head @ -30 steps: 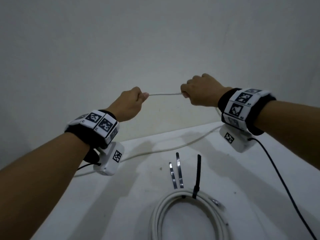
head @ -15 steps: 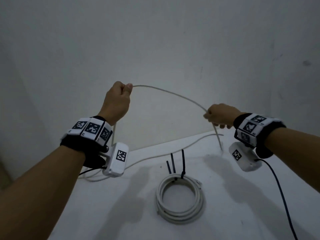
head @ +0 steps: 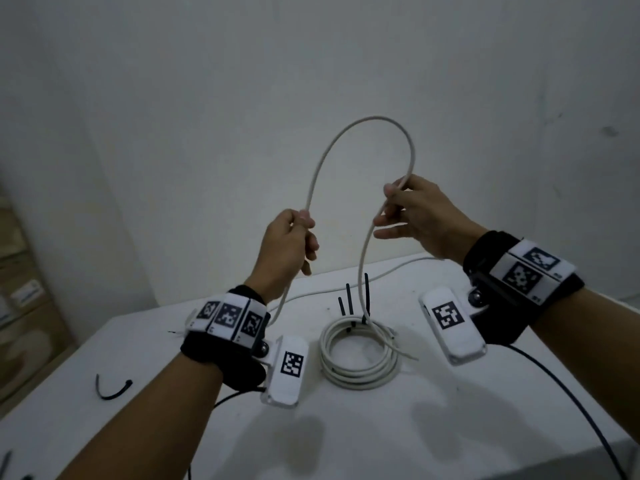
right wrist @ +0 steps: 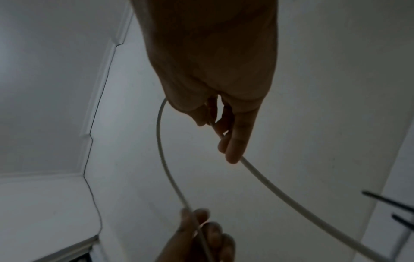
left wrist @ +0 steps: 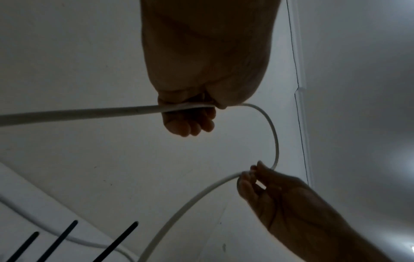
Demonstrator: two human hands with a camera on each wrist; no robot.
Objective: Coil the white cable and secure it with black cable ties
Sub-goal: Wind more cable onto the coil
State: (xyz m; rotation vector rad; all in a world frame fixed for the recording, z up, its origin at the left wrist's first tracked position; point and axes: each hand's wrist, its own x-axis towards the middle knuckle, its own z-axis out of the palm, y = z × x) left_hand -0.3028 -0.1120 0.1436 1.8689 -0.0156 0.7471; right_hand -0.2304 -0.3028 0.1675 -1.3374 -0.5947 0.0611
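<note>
A loose white cable point(head: 367, 120) arches upward between my two raised hands. My left hand point(head: 292, 237) grips one side of the arch in a fist, and the cable point(left wrist: 89, 112) runs out of it toward the table. My right hand point(head: 408, 206) pinches the other side with thumb and forefinger, its remaining fingers spread; from there the cable point(right wrist: 280, 193) hangs down to the table. Below lies a finished white coil point(head: 356, 355) bound at its far side by black cable ties point(head: 366, 292) that stick up.
The white table point(head: 450, 427) stands against a pale wall. A bent black tie piece point(head: 114, 389) lies at the table's left. More white cable point(head: 391, 270) trails along the back edge. Cardboard boxes point(head: 24, 306) stand at the far left. A dark wrist-camera lead point(head: 571, 403) crosses the right side.
The hands came closer together and the cable between them rose from a shallow arc into a tall loop. My left hand lowered; my right hand lifted and moved left.
</note>
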